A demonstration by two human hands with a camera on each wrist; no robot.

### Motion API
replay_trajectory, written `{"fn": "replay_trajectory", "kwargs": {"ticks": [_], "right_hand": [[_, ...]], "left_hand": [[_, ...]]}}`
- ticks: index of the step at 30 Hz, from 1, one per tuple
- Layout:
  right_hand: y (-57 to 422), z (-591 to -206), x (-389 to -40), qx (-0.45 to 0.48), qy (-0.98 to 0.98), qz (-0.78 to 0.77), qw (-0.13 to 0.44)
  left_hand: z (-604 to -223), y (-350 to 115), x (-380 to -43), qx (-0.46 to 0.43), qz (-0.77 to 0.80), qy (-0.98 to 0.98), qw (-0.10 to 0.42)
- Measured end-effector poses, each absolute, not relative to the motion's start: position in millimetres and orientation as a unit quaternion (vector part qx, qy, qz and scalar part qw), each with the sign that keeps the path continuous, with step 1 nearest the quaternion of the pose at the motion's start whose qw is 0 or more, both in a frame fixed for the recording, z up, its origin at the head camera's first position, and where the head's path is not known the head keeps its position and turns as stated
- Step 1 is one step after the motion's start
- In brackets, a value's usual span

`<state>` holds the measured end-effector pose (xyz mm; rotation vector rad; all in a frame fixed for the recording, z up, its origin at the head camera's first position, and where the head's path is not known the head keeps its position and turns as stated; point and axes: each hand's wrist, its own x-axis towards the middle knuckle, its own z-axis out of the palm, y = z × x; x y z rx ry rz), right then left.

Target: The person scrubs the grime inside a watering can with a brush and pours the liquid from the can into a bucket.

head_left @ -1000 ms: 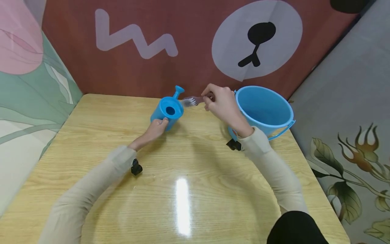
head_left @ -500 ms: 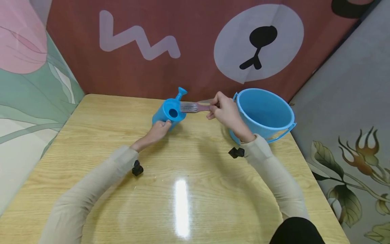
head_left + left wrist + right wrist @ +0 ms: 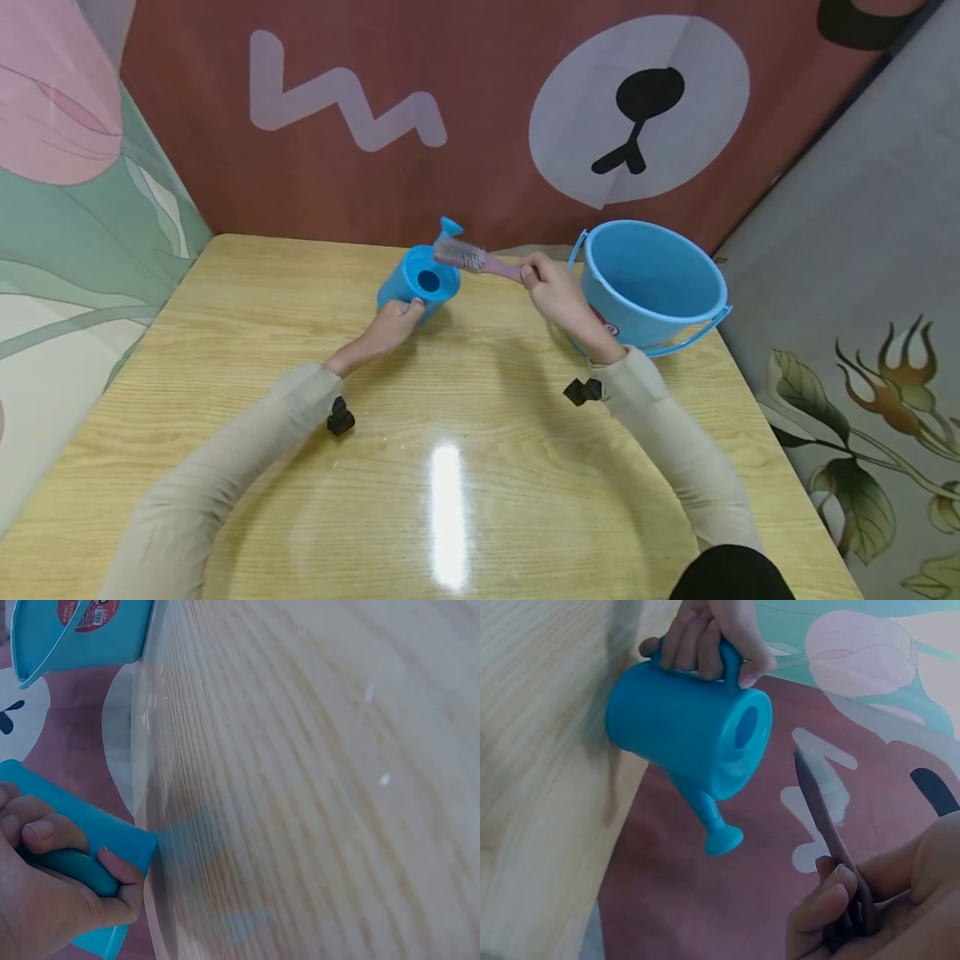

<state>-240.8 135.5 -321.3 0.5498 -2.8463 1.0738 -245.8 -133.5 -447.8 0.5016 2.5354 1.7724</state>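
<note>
By its handle, my left hand (image 3: 392, 327) grips a blue toy watering can (image 3: 395, 283) near the table's far side. The right wrist view shows the can's (image 3: 664, 720) top opening, its spout and the fingers wrapped round the handle. My right hand (image 3: 557, 293) holds a pinkish hairbrush (image 3: 495, 265) by the end of its handle. The brush head points left and overlaps the can's top edge in the head view, bristles showing upward. Seen from the right wrist, the hairbrush (image 3: 817, 796) is edge-on and stands apart from the can.
A light blue bucket (image 3: 611, 283) with its handle hanging down stands at the back right, close beside my right hand. Behind the wooden table (image 3: 315, 517) rises a reddish-brown printed backdrop (image 3: 480, 167). A flowered cloth (image 3: 825, 275) hangs along the right side.
The hairbrush has turned in my right hand's grip, from beside the can to over its top edge, with bristles now facing up. My left hand keeps the can nearly still.
</note>
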Motion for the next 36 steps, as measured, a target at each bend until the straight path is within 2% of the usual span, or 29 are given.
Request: {"fn": "replay_trajectory", "kwargs": {"ticks": [12, 17, 24, 29, 36], "right_hand": [[137, -332, -239, 0.148, -0.881, 0.445, -0.061], [138, -335, -239, 0.141, -0.871, 0.462, -0.088], [140, -342, -240, 0.15, -0.906, 0.394, -0.035], [139, -349, -240, 0.183, -0.901, 0.393, 0.003], [134, -356, -239, 0.183, -0.904, 0.384, 0.039]], "left_hand": [[-432, -133, -236, 0.169, 0.571, 0.803, 0.024], [-449, -135, -245, 0.176, 0.575, 0.799, 0.014], [-449, -133, -246, 0.172, 0.575, 0.799, 0.009], [-449, -133, -245, 0.171, 0.583, 0.794, 0.008], [-449, -134, -245, 0.171, 0.585, 0.793, 0.008]]}}
